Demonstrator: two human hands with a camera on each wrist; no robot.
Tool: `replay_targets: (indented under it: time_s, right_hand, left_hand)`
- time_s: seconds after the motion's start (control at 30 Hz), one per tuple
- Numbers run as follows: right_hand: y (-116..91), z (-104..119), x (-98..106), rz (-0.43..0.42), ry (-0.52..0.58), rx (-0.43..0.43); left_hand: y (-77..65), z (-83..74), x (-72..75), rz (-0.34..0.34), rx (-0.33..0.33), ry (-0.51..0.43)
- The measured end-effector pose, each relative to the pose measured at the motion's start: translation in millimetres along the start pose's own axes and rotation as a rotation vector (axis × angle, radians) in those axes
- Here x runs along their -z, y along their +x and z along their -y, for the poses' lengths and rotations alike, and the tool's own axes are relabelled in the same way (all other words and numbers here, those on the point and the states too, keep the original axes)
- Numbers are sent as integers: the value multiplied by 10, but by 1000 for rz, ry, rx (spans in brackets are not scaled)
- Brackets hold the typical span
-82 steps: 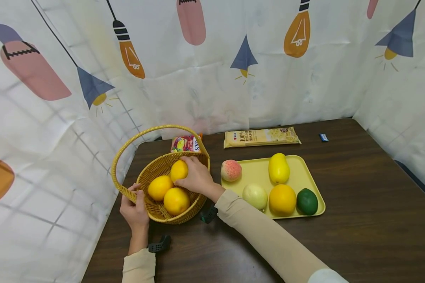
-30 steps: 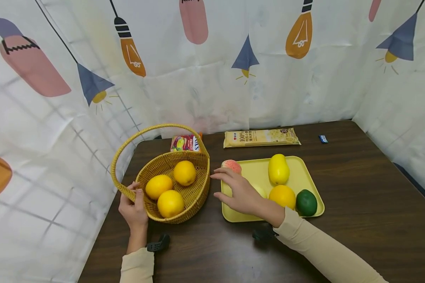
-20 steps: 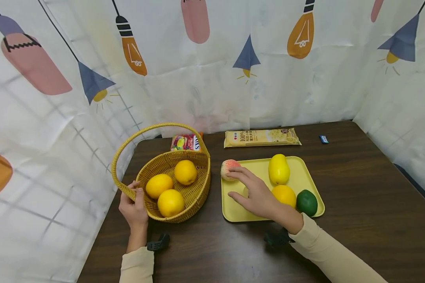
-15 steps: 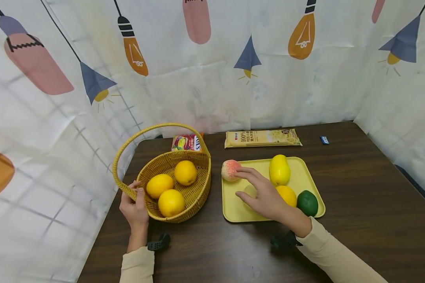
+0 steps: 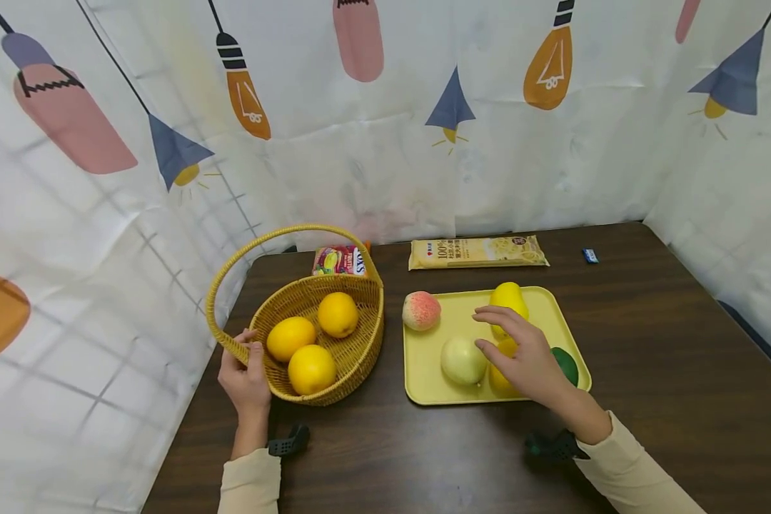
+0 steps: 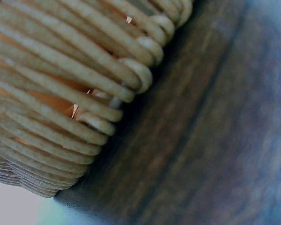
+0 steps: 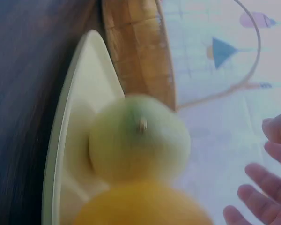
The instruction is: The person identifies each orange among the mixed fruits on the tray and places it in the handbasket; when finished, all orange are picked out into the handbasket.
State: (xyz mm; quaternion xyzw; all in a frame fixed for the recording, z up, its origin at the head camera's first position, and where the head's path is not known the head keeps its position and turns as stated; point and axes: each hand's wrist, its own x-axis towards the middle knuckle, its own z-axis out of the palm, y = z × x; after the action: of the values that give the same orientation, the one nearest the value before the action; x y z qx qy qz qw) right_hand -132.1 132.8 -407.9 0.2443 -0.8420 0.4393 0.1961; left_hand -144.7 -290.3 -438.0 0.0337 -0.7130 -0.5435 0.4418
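My left hand [image 5: 245, 378] grips the woven basket [image 5: 360, 360] at the foot of its handle. Inside lie an orange [image 5: 338, 315] and two other yellow fruits, one of them a lemon [image 5: 291, 338]. The weave of the basket [image 6: 61, 103] fills one corner of the left wrist view. Over the yellow tray [image 5: 424, 389], my right hand [image 5: 532, 357] hovers with fingers spread, holding nothing. Below it is an orange [image 5: 501, 382], partly covered, beside a pale green round fruit [image 5: 464, 360]. Its fingers [image 7: 262, 183] show apart from the fruit in the right wrist view.
The tray also carries a peach [image 5: 421, 310], a yellow oblong fruit [image 5: 510, 295] and a dark green fruit [image 5: 568, 368]. Behind stand a noodle packet [image 5: 478, 252], a candy bag [image 5: 337, 260] and a small blue wrapper [image 5: 590, 255]. A patterned curtain [image 5: 398, 171] borders the table.
My right hand has let go of the yellow fruit in the basket and moved right, across to the tray's orange. The basket's fruits shifted slightly; my left hand stays on the handle.
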Motion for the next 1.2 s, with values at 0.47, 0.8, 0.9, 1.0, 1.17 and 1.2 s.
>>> replay_targets:
  time_s: [0.47, 0.8, 0.9, 1.0, 1.17, 1.2]
  right_hand:
    - [-139, -257, 373, -222, 113, -111]
    - [-178, -171, 255, -155, 140, -150]
    - [-193, -180, 273, -117, 125, -166]
    - [-199, -181, 322, -41, 78, -210]
    - [-215, -198, 404, 125, -10, -272]
    - [-218, -215, 413, 151, -12, -275]
  left_hand:
    - [8, 288, 21, -20, -3, 1]
    - [18, 170, 41, 7, -4, 7]
    - [17, 76, 34, 36, -18, 6]
    - [16, 47, 30, 37, -23, 10]
    - [19, 237, 25, -11, -14, 0]
    - [20, 272, 25, -16, -12, -2]
